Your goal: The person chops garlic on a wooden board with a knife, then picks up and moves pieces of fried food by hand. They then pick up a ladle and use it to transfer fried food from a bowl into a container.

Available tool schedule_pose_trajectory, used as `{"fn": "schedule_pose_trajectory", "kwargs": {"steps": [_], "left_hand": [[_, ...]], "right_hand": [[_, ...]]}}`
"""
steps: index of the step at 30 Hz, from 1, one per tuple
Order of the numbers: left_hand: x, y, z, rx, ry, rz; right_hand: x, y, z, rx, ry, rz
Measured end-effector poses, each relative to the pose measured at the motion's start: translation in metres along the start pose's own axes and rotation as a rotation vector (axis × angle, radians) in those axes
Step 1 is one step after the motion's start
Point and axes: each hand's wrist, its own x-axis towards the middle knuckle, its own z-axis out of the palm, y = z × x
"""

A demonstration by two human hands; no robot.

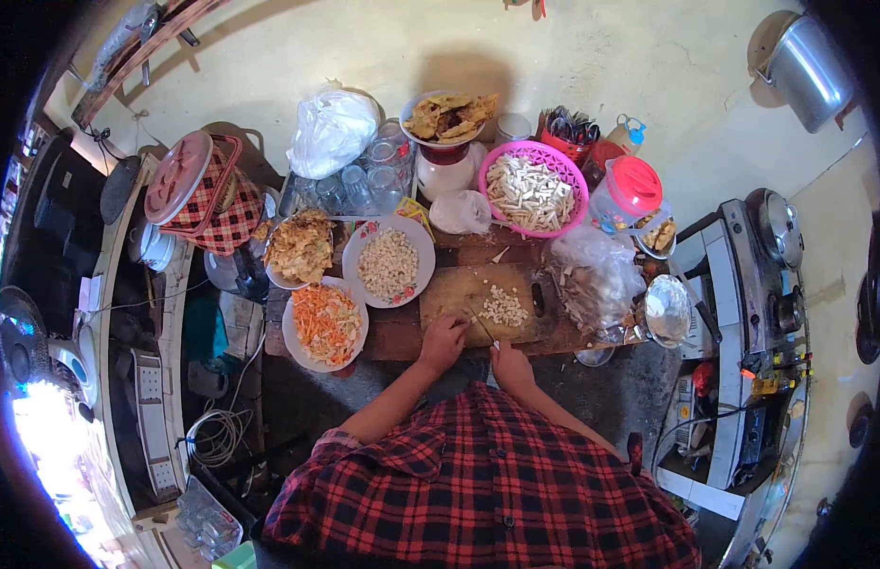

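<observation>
On the cutting board (440, 294), near edge of the desk (392, 339): diced white pieces (504, 306) beside a knife (481, 325)

The pieces lie loose on the board's right half, to the right of the blade. The right hand (512, 366) has its grip clenched around the handle at the near edge, presumably so the blade can angle inward over the wood. The left hand (444, 339) is at the board's near-left corner, fingers bent, probably steadying; whether its grip holds anything cannot be told.

Just left stand a floral plate (425, 256) of similar pieces and a bowl (289, 330) of orange and pale shreds, apparently kept within reach. Beyond the board, a pink basket (581, 190) contains longer white sticks.

Bare surface remains on the board's left half. To the right, a plastic bag (596, 275) crowds that side; the near edge leaves little margin.
</observation>
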Motion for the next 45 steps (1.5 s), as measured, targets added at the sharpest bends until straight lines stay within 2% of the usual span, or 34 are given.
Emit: {"fn": "schedule_pose_trajectory", "kwargs": {"steps": [3,8,12,14,21,23,30,32,38,41,45], "left_hand": [[-0.003,-0.004,0.004,-0.047,0.014,-0.022],[-0.006,-0.009,0.005,-0.051,0.007,-0.018],[-0.008,-0.012,0.008,-0.027,-0.026,-0.041],[-0.008,-0.012,0.007,-0.029,0.036,0.006],[-0.010,-0.018,0.012,-0.043,0.062,0.056],[-0.010,-0.019,0.013,-0.022,0.105,0.077],[-0.007,-0.009,0.003,-0.058,0.115,0.080],[-0.007,-0.009,0.000,-0.058,0.088,0.086],[-0.010,-0.020,0.004,-0.020,0.060,0.128],[-0.010,-0.022,0.005,-0.024,0.046,0.140],[-0.010,-0.022,0.005,0.049,0.124,0.184]], "right_hand": [[-0.004,-0.002,-0.001,-0.005,0.022,-0.058],[0.000,-0.008,0.000,-0.045,-0.033,0.042],[0.006,-0.010,0.006,-0.042,-0.034,0.020],[0.007,-0.011,0.007,-0.020,-0.007,-0.023],[-0.006,-0.014,-0.002,0.010,0.000,-0.010],[-0.008,-0.014,-0.002,-0.013,-0.047,-0.028],[0.001,-0.013,0.012,-0.049,-0.003,0.000],[0.006,-0.011,0.016,-0.045,-0.017,-0.053],[-0.005,-0.017,0.003,0.010,0.036,-0.071],[-0.007,-0.017,0.006,-0.005,-0.019,-0.046],[-0.006,-0.019,0.009,-0.044,0.018,-0.054]]}}
